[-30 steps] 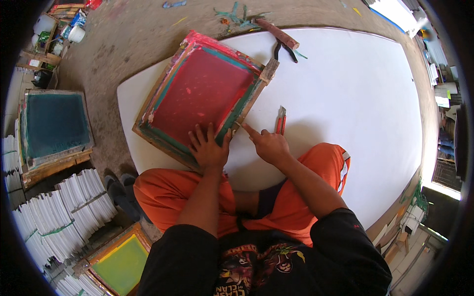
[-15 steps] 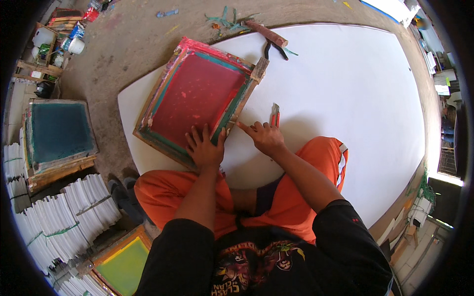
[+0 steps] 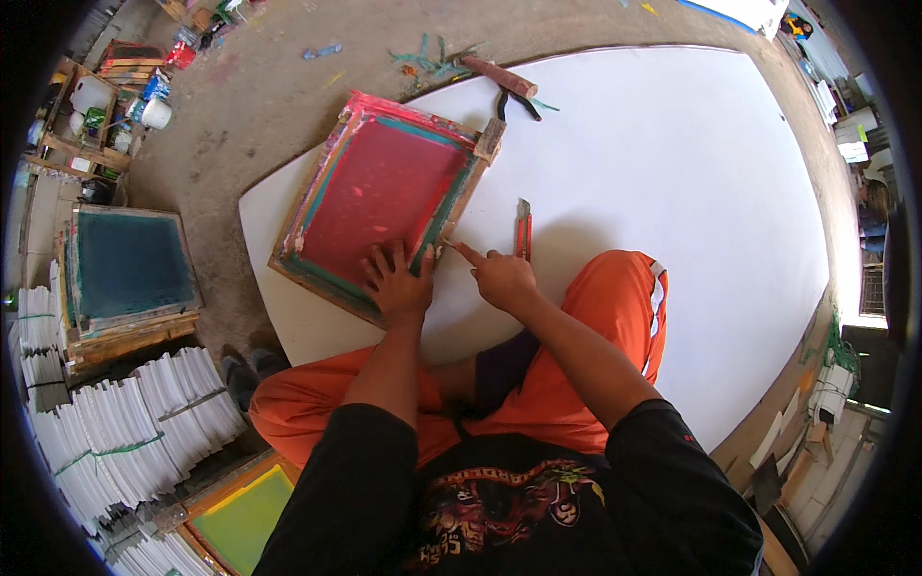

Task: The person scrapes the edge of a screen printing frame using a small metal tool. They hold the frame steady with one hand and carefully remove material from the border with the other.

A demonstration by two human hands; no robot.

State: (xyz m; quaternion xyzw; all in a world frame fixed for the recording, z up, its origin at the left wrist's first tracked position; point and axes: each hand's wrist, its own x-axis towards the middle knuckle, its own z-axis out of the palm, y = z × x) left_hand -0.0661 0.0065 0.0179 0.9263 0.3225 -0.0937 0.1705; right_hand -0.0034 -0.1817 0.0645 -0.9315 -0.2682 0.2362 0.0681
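A silk-screen printing frame [image 3: 384,187] with red mesh, green margins and a paint-smeared wooden border lies tilted on the white board [image 3: 663,192]. My left hand [image 3: 399,288] rests on its near corner, fingers spread flat over mesh and border. Just right of that corner is my right hand [image 3: 504,278], its index finger stretched toward the frame's right edge and the other fingers curled. A small pale sliver shows at that fingertip; what the hand holds, if anything, I cannot make out. A red utility knife [image 3: 523,230] lies beyond my right hand. A wooden block [image 3: 490,141] sits on the frame's far right corner.
Pliers with black handles [image 3: 520,104] and a reddish roll [image 3: 499,76] lie at the board's far edge, beside green scraps [image 3: 432,60]. To the left are a dark green screen frame [image 3: 133,264], stacked white bundles [image 3: 134,422] and a yellow-green screen [image 3: 245,518].
My view has shifted slightly. My right hand stays by the frame's right edge, its fingertip a little differently placed. The left hand keeps its spread hold on the corner.
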